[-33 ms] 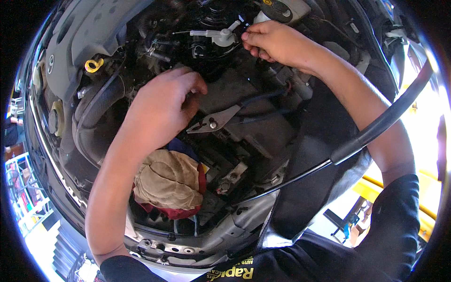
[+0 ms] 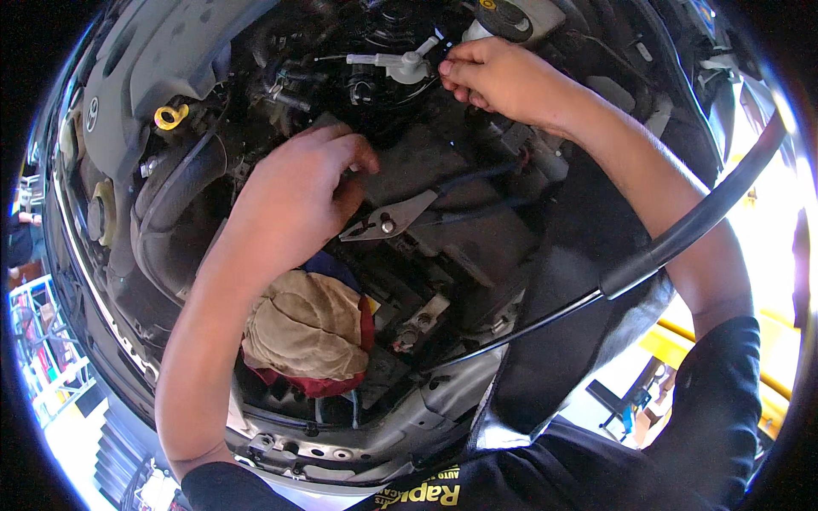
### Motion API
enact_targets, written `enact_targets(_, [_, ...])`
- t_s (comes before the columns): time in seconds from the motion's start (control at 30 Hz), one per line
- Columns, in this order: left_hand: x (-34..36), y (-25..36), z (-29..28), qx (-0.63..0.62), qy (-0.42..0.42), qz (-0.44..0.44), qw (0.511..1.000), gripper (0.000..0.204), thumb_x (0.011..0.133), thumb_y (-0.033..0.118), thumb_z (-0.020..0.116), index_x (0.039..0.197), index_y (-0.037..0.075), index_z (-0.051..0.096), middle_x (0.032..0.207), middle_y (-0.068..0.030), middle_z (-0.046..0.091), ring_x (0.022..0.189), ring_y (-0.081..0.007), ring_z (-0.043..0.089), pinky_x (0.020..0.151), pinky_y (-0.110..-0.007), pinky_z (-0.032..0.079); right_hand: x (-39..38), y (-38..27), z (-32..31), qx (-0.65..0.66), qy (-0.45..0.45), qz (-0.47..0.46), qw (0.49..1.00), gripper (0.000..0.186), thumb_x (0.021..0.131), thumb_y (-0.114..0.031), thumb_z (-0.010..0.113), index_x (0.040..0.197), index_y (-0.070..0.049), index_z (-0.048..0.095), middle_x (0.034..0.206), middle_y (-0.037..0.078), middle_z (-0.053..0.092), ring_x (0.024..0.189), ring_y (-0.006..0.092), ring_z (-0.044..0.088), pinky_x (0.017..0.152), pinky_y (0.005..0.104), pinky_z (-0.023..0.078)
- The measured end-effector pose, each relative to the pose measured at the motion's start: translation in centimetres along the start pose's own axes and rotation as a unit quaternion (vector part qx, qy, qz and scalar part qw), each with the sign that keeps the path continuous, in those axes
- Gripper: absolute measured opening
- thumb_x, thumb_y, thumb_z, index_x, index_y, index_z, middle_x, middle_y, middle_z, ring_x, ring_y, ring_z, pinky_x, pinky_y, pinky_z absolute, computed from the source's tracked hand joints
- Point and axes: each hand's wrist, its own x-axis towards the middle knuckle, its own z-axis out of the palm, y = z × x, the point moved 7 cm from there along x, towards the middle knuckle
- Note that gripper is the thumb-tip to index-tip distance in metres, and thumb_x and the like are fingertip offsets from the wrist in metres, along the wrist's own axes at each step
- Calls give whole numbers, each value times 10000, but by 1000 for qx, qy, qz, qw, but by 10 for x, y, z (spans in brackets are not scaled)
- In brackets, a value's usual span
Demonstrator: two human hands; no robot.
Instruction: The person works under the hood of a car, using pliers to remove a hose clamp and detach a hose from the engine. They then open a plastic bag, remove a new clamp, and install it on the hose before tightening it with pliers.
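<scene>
My right hand (image 2: 490, 78) reaches into the far part of the engine bay, its thumb and fingers pinched on a small black part (image 2: 443, 53) with a pale tip. That part sits right against a whitish plastic fitting (image 2: 405, 67) with a round body and a long arm. My left hand (image 2: 302, 183) hovers over the middle of the bay, thumb and forefinger bent and apart with nothing visible between them; its other fingertips are hidden. Just right of it, slip-joint pliers (image 2: 388, 223) with dark handles lie on the black battery top (image 2: 460, 200).
A crumpled beige, red and blue padded cloth thing (image 2: 307, 328) lies below my left forearm. A black strut (image 2: 673, 247) crosses in front of my right arm. A yellow dipstick ring (image 2: 170, 117) and a thick black hose (image 2: 162, 221) are at left.
My left hand has shifted very slightly to the right. The whitish fitting has moved a touch to the right, while my right hand stays nearly still.
</scene>
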Motion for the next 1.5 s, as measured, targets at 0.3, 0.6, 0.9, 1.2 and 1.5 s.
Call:
enact_targets(0.3, [4,4,12,-42,9,32,999,225,798,-19,677,1018,25,661,1028,-172,665,1020,-402,639,864,-475,527,-1,1,8,30,64,-61,996,333,1055,-300,557,1035,-5,709,881,83,731,809,187,682,799,356,534])
enact_targets(0.6, [3,3,16,-43,10,27,999,284,802,18,672,1085,33,649,1068,-157,673,1054,-391,635,903,-470,525,-7,-24,-1,-89,-39,-52,994,282,1087,-249,518,1076,-2,654,840,30,653,705,115,618,682,295,519])
enact_targets(0.9, [17,23,26,136,75,19,988,631,856,159,703,1441,25,509,1218,-173,645,1128,-369,619,986,-471,504,-21,-45,-9,-219,15,-178,959,111,973,-104,658,1019,-8,624,793,109,691,745,210,695,708,351,549])
enact_targets(1.2, [20,26,38,165,67,-27,984,646,901,238,692,1469,3,494,1246,-198,643,1114,-370,629,967,-479,506,-32,-47,0,-223,-18,-255,941,250,940,-210,700,1097,-17,674,1002,178,704,1009,357,685,891,442,534])
enact_targets(1.5, [-19,-47,-61,-9,167,-219,961,233,952,244,661,1056,41,706,870,-172,731,860,-319,732,818,-415,559,-44,-42,-29,-236,-181,-99,950,260,1006,-217,639,1140,4,662,936,93,666,818,189,648,756,351,519])
